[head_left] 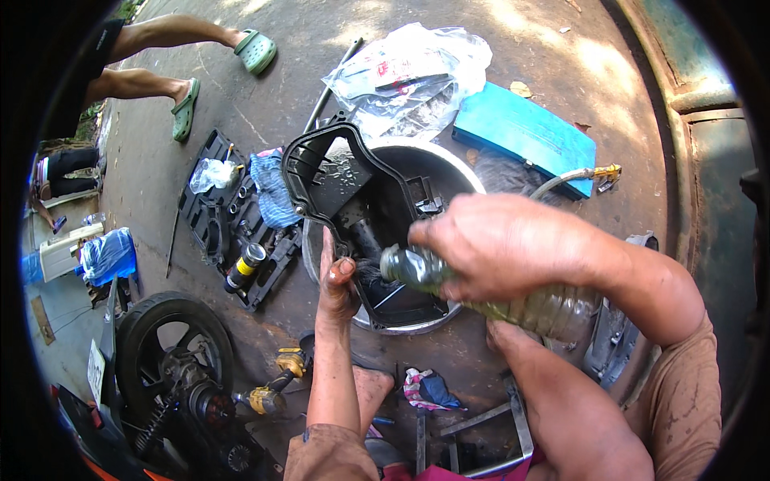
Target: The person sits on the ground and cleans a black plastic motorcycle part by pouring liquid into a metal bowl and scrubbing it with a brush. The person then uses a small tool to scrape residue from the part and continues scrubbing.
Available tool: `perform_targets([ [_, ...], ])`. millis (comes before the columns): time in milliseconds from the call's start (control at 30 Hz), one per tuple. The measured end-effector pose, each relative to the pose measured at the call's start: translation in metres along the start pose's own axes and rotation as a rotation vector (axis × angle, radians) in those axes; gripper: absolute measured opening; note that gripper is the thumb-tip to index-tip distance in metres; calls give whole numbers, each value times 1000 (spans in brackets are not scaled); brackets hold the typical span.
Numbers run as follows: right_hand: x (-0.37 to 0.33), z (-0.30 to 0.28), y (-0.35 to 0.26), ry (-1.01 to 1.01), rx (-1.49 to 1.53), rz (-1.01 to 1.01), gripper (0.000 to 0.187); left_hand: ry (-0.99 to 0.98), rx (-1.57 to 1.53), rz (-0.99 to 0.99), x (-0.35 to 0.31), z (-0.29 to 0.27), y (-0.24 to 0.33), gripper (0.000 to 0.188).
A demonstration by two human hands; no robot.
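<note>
My left hand (pixel 337 284) grips the lower left rim of a black plastic housing (pixel 341 188), which looks like a motorcycle air-filter box. Its hollow side faces me, and wet drops glisten on the inner wall. Beneath it is a round metal basin (pixel 461 170). My right hand (pixel 501 244) is closed around the neck end of a clear plastic bottle (pixel 553 311). The bottle lies tilted on its side, its mouth pointing left at the housing's inside. I cannot make out a stream of liquid. My right hand is slightly blurred.
Left of the basin lie an open socket-tool case (pixel 215 216), a spray can (pixel 245 268) and a blue cloth (pixel 275 188). A blue metal box (pixel 525 136) and plastic bag (pixel 409 68) lie beyond. A motorcycle wheel (pixel 175 341), yellow power tools (pixel 269 397) and another person's legs (pixel 148 82) are leftward.
</note>
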State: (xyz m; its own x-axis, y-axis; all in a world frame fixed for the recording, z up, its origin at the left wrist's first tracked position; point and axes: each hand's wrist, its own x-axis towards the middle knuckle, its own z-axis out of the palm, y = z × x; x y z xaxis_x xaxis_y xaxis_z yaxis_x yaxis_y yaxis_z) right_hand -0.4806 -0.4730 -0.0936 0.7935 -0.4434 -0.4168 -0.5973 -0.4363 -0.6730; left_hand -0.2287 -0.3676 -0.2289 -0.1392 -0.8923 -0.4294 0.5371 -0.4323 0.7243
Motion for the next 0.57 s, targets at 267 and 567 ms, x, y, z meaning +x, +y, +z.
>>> perform_targets([
  [267,10,-36,9,202,-86,58,46,-17,87,-27,-9,1,-4,112],
  [567,-39,-9,49,488,334,32,67,22,107,-55,-23,15,-2,106],
])
